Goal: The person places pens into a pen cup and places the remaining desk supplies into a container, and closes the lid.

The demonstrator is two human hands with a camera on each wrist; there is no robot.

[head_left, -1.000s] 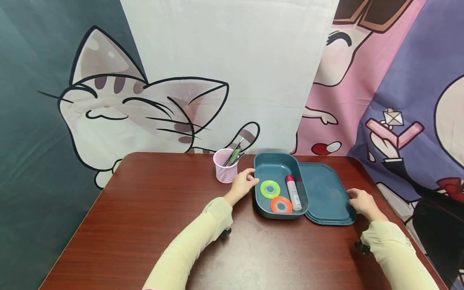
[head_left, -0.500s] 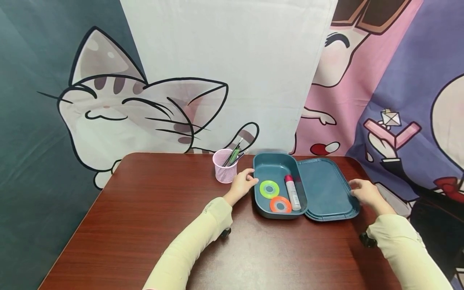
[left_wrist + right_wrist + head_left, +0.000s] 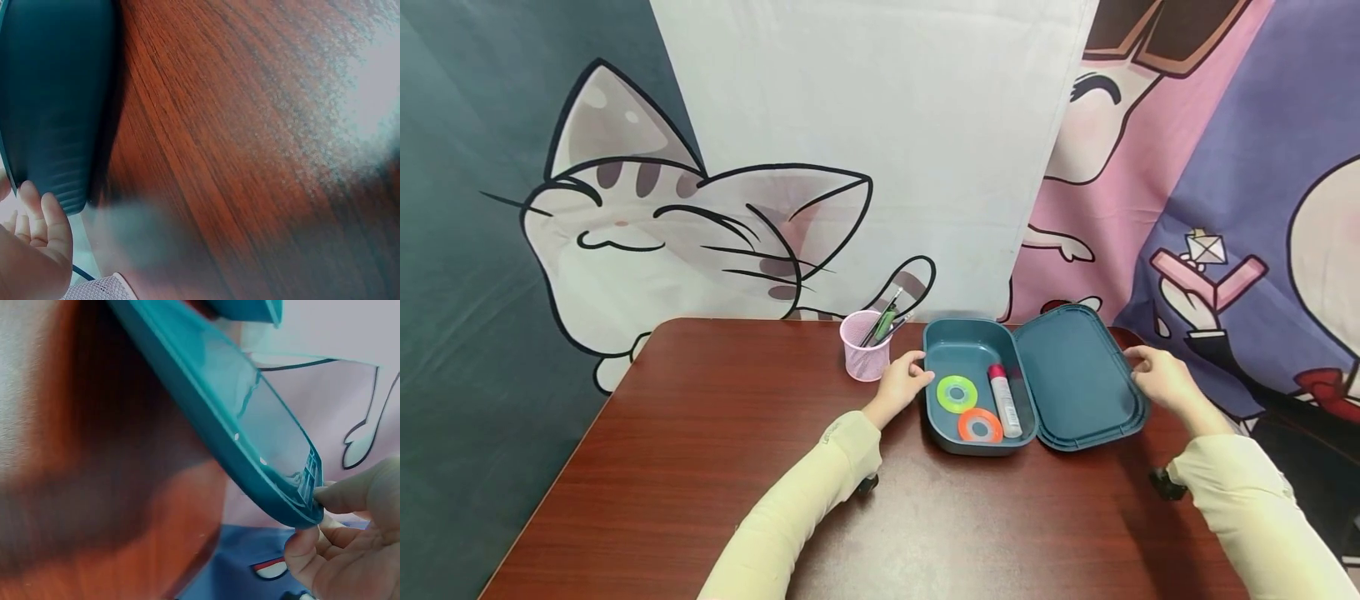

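A dark teal plastic box (image 3: 951, 339) stands open-topped on the table. Inside it lie a yellow-green tape roll (image 3: 957, 394), an orange tape roll (image 3: 980, 426) and a white glue stick (image 3: 1004, 402) with a magenta cap. At the box's left rim my left hand (image 3: 902, 385) pinches the edge, thumb over the rim and fingers against the outer wall. My right hand (image 3: 1165, 383) pinches the right edge of the matching teal lid (image 3: 1078, 379) between thumb and fingers. That edge is raised, so the lid tilts up beside the box.
Just left of the box stands a pink mesh pen cup (image 3: 867, 360) holding several pens. Behind the brown wooden table (image 3: 715, 467) hangs a backdrop (image 3: 865, 100) printed with cartoon figures, close to its far edge.
My right hand has lifted the lid's right edge from the table, moving up and slightly right. The left hand, the box and its contents stay in place.
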